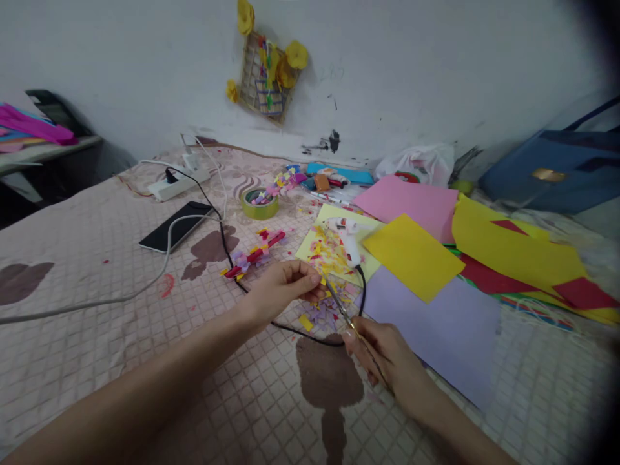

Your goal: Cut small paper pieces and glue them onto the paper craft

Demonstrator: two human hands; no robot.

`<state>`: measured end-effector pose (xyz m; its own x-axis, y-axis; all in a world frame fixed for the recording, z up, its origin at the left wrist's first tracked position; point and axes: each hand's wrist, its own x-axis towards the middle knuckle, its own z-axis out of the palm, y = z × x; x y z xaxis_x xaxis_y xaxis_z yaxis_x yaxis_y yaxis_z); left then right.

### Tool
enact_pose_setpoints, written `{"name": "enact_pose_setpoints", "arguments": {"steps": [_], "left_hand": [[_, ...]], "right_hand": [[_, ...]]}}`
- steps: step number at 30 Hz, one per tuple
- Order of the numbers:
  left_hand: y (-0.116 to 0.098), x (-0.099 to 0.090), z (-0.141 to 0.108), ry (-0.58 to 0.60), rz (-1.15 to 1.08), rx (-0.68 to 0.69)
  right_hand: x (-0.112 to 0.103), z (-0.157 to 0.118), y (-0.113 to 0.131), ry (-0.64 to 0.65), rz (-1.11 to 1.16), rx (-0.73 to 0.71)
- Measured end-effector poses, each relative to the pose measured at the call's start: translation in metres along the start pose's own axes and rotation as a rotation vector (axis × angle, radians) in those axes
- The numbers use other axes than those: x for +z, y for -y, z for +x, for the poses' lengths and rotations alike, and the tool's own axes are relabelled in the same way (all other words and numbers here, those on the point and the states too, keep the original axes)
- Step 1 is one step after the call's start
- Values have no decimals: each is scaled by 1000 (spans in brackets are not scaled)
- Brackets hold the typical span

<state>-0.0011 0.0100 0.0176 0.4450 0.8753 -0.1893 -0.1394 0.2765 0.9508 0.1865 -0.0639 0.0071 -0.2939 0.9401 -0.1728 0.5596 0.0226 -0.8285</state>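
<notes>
The place looked like a room used for papercraft: coloured sheets (431, 310) lay right of the hands (334, 316), a glue gun (349, 242) just beyond, and a handmade ornament (268, 77) hung on the scuffed wall (411, 71).

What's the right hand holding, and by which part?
The right hand holds metal scissors by the handle end, blades pointing toward the left hand.
</notes>
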Motion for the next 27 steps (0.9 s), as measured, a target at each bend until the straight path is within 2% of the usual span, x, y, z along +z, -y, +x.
{"name": "enact_pose_setpoints", "arguments": {"steps": [6, 16, 27], "left_hand": [[-1, -1, 0, 0, 23, 8], [-1, 3, -1, -2, 14, 27], [0, 2, 0, -2, 12, 28]], "right_hand": [[-1, 1, 0, -14, -82, -36], [2, -1, -3, 1, 25, -11], [1, 1, -3, -24, -42, -47]]}}
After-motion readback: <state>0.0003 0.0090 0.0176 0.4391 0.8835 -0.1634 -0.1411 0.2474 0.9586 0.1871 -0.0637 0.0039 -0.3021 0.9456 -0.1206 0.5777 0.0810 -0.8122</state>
